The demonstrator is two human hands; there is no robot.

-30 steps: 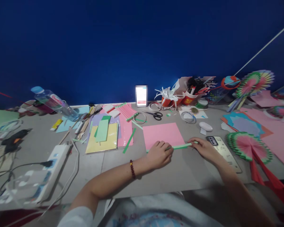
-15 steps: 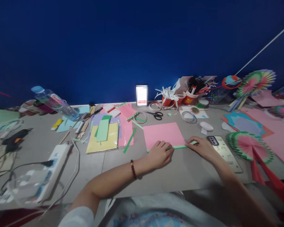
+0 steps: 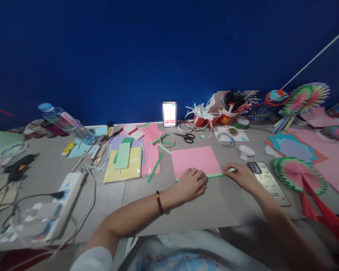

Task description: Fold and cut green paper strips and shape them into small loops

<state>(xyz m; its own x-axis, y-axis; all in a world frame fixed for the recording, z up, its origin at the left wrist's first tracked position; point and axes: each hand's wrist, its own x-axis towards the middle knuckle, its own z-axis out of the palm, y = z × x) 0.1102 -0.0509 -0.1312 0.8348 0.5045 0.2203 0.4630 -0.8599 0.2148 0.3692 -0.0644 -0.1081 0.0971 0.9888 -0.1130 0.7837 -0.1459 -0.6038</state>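
A pink paper sheet [image 3: 196,160] lies flat on the table before me, with a narrow green paper strip [image 3: 216,175] along its near edge. My left hand [image 3: 191,183] rests over that edge, fingers curled and closed, pressing on the strip; its fingertips are partly hidden. At the sheet's near right corner my right hand [image 3: 238,174] is closed in a pinch on the strip's right end. A second green strip [image 3: 155,168] lies loose to the left of the sheet.
Black-handled scissors [image 3: 188,137] and a ring of tape [image 3: 167,140] lie behind the sheet. A phone [image 3: 268,184] and a pleated paper fan [image 3: 301,177] are at right. Stacked paper [image 3: 132,165], a power strip [image 3: 64,203] and a leaning bottle [image 3: 66,122] are at left.
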